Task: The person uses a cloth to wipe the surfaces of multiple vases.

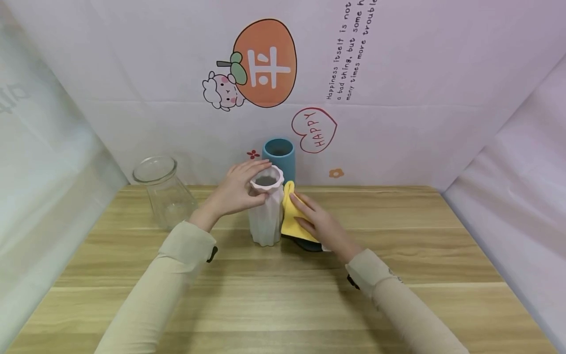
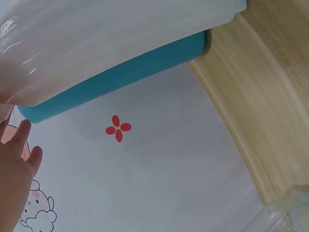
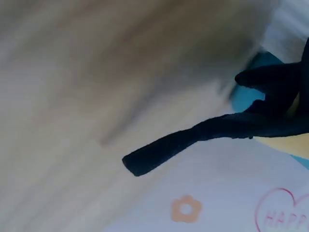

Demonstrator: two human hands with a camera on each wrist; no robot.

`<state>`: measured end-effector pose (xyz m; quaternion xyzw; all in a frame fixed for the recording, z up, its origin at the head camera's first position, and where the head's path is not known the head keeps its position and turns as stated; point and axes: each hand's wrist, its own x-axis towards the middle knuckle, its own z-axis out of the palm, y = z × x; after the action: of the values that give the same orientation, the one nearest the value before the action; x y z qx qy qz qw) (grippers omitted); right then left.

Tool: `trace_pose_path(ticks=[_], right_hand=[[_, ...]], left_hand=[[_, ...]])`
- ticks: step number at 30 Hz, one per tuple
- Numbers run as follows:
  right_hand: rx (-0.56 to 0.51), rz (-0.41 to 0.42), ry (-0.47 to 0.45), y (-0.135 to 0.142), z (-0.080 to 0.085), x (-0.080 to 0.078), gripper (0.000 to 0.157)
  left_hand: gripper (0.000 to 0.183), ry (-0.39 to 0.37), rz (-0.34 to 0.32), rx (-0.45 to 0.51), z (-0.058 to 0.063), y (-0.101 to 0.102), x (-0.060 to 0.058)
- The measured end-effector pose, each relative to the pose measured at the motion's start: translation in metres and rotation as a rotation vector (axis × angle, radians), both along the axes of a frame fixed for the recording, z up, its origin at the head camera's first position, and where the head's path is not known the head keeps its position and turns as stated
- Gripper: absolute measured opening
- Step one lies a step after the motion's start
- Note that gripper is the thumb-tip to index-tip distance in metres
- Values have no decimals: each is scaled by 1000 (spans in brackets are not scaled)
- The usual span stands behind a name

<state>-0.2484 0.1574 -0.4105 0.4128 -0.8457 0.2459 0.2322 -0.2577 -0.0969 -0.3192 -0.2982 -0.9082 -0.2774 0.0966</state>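
A white fluted vase (image 1: 266, 221) stands upright on the table. My left hand (image 1: 236, 189) grips it near its scalloped rim, thumb on the near side and fingers round the back. In the left wrist view the glossy side of the white vase (image 2: 120, 38) fills the top. My right hand (image 1: 325, 226) holds a folded cloth, yellow on one face (image 1: 292, 221) and black on the other, up against the vase's right side. The cloth's black side (image 3: 217, 128) hangs in folds in the right wrist view.
A blue vase (image 1: 285, 163) stands close behind the white one. To the left is a clear glass vase (image 1: 170, 201) with a wide rim. A printed white sheet (image 1: 380, 142) hangs at the back of the wooden table (image 1: 274, 305).
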Motion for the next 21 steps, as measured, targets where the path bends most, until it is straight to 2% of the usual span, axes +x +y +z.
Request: trace_pose_path(ticks=[5, 9, 15, 21], right_hand=[[-72, 28, 85, -5, 24, -2, 64], [-75, 38, 118, -7, 32, -3, 61], [15, -10, 121, -6, 25, -2, 61], [51, -25, 76, -2, 10, -1, 61]], left_hand=[[73, -53, -21, 21, 2, 2, -2], [73, -70, -27, 11, 1, 2, -4], [75, -28, -11, -19, 1, 1, 0], [76, 25, 68, -56, 2, 2, 3]])
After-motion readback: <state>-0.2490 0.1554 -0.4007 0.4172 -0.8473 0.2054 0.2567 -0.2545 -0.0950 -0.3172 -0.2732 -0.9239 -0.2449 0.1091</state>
